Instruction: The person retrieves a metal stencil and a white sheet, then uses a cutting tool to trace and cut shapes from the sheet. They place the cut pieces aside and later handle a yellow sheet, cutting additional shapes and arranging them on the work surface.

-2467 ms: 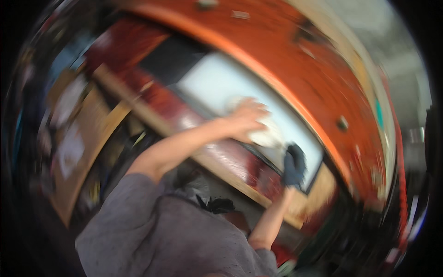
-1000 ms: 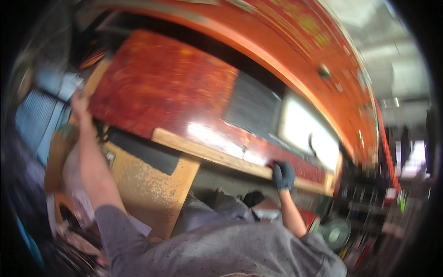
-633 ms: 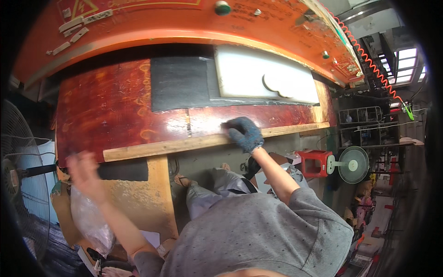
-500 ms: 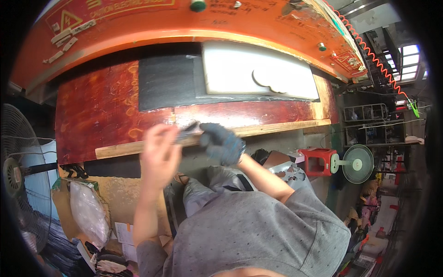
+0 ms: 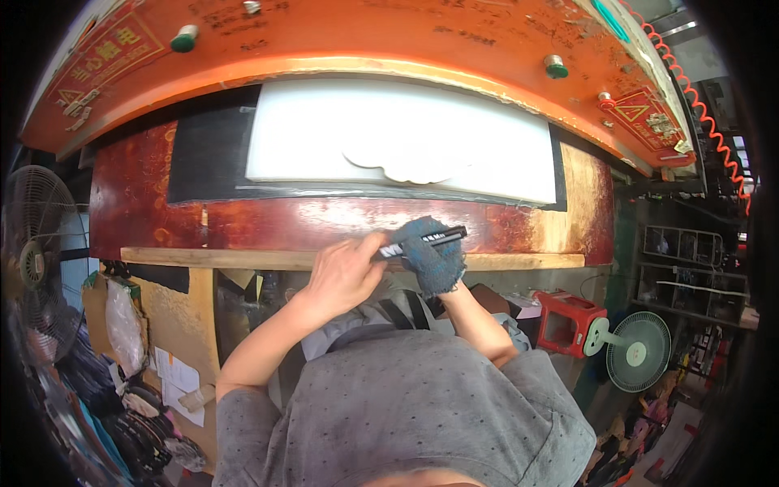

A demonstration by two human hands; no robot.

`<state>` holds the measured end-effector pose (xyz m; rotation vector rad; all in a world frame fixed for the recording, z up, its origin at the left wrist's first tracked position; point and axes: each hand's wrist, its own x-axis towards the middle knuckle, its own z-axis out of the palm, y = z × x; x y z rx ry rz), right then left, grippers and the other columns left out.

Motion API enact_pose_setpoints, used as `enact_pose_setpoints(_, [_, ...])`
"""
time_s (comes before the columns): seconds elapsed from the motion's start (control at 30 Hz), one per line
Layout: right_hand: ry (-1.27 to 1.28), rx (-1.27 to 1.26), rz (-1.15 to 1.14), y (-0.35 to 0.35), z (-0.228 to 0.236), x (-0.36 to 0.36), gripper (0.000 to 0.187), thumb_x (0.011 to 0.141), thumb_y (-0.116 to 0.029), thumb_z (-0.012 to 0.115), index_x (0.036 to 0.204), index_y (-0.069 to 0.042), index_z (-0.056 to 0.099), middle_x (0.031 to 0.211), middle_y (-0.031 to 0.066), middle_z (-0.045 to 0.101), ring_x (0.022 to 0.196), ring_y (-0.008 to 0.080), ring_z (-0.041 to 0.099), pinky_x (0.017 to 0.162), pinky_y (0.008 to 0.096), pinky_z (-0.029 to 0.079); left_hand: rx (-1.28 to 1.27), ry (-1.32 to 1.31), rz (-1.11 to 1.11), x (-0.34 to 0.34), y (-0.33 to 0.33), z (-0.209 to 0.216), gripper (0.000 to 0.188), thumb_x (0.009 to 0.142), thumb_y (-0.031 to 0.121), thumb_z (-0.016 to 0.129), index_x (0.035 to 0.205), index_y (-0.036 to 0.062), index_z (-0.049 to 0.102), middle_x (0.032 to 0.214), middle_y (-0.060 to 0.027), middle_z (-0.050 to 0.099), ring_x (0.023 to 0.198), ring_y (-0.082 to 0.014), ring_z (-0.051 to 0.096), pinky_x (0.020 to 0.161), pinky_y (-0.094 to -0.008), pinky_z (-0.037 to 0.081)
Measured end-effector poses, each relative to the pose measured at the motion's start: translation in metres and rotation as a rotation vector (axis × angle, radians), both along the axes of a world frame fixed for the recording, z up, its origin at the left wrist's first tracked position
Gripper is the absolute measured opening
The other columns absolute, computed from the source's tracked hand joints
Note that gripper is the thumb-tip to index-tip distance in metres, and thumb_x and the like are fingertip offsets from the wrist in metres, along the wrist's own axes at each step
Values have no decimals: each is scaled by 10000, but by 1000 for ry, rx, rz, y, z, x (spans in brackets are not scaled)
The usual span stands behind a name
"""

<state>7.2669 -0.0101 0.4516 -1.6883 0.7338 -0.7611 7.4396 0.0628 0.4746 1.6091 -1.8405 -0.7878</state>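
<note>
A black marker pen with pale printing lies across both my hands, over the front edge of the work table. My right hand, in a dark grey-blue knitted glove, is closed round it. My bare left hand pinches the marker's left end with thumb and fingers. Just beyond my hands is the reddish-brown table top. Farther back, a thick white slab lies on a black sheet. A white piece with a wavy, shadowed edge shows on the slab; its far outline is lost in glare.
An orange machine beam with green-capped buttons spans the far side. A wooden strip runs along the table's front edge. On the right are a red stool and a fan; another fan stands at left.
My left hand has moved right and now meets my right hand at the marker. The view has shifted, so the slab appears farther left.
</note>
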Motion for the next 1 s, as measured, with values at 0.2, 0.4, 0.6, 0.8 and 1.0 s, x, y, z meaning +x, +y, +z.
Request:
enact_pose_setpoints(0.2, [-149,94,-61,-22,16,-69,73,816,-118,639,828,-47,634,851,75,636,823,194,592,711,320,470,252,316,-269,-42,-42,10,324,793,80,664,1071,62,499,789,-78,599,687,-195,613,545,-324,429])
enact_pose_setpoints(0.4, [-1061,255,-126,-90,41,-171,248,948,-269,466,826,-64,532,435,-72,329,364,83,289,437,246,279,895,683,-184,-14,-73,8,341,766,77,722,1059,104,549,746,53,420,670,-54,405,587,-217,372])
enact_pose_setpoints(0.6, [-930,433,-367,-107,-17,-185,444,857,-323,676,1200,-64,565,919,103,597,772,194,580,640,326,489,27,-208,14,-31,-133,7,575,568,221,869,1004,73,523,870,-64,487,928,-217,514,838,-378,429])
enact_pose_setpoints(0.8, [-957,429,-298,-99,-44,-152,323,819,-216,712,1086,-79,592,850,64,637,792,190,585,770,368,466,-286,-409,-94,-39,-177,-24,660,438,288,909,888,93,467,1247,-164,459,1270,-367,375,1016,-511,339])
enact_pose_setpoints(1.0, [-947,515,-284,-111,-53,-129,294,803,-255,714,858,-46,515,723,66,563,634,174,532,617,333,462,-143,-464,-260,-30,-184,-23,595,485,271,865,862,104,435,1322,-172,440,1262,-362,385,1017,-501,323])
